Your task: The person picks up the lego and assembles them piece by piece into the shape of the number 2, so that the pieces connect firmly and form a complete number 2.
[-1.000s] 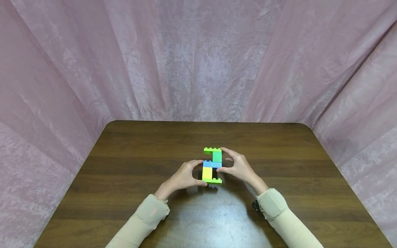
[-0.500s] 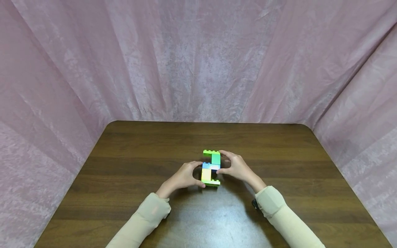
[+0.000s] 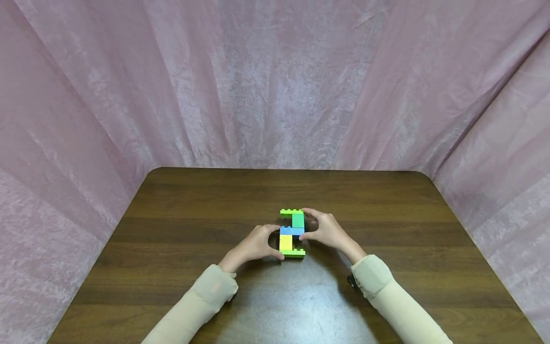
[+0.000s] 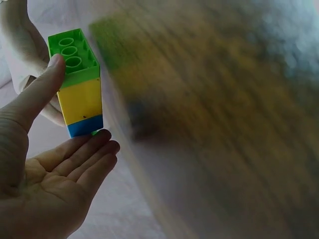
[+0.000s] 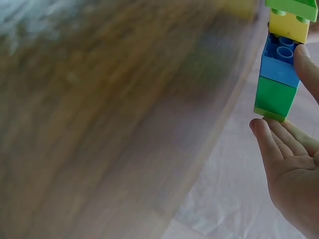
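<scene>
Between both hands, near the middle of the table, is a stack of toy building bricks lying on its side in an S shape. A blue brick (image 3: 291,231) sits at its centre. A green brick (image 3: 298,220) and a lime brick (image 3: 291,211) lie on the far side; a yellow brick (image 3: 285,242) and another lime brick (image 3: 292,253) on the near side. My left hand (image 3: 256,243) pinches the yellow part, thumb on the near lime brick, fingertips by the blue one. My right hand (image 3: 330,231) pinches the green part, thumb at the blue brick, fingertips at the far lime one.
A brown wooden table (image 3: 193,196) spreads under the hands, its sheen bright near the front. Pink curtains (image 3: 275,86) hang behind it and along both sides. A small dark object (image 3: 352,280) shows at the right sleeve cuff.
The brick stack and both hands have shifted slightly left and a little nearer to me, mostly during the first half second. The hold of each hand looks the same.
</scene>
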Motion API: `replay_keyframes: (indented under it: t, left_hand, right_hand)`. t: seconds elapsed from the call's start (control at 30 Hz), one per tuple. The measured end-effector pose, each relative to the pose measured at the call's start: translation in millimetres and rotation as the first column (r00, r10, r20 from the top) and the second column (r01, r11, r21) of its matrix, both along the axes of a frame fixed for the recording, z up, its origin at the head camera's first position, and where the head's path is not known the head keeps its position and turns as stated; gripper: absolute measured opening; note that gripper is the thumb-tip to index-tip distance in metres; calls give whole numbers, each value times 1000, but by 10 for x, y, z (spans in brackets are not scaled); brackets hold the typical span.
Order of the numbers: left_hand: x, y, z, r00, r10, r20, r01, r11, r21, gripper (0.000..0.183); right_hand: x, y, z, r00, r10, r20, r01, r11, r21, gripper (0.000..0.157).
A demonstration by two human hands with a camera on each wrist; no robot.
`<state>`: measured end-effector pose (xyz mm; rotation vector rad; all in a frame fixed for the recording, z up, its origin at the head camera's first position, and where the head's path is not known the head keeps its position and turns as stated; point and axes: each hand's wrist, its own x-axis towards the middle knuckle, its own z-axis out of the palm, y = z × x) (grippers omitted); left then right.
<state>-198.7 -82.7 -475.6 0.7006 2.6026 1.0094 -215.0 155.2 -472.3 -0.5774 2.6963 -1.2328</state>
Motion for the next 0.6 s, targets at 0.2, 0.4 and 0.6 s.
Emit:
replay_keyframes:
  t: [0.2,0.4,0.6]
  left_hand:
    - [-12,-6,-29,1000,8,18,-8,1000,0,81]
    - [-23,-9,-40,1000,9,29,-9,1000,-13,81]
    - [-30,-8,-36,999,6,43,-5,1000,-21,81]
  right_hand:
    - [-24,-1,-35,1000,7,19,-7,1000,11,78]
    - [-29,7,-38,999,14,44,-15,1000,23,78]
    - [-43,1,-41,998,25,58,-28,998,49,77]
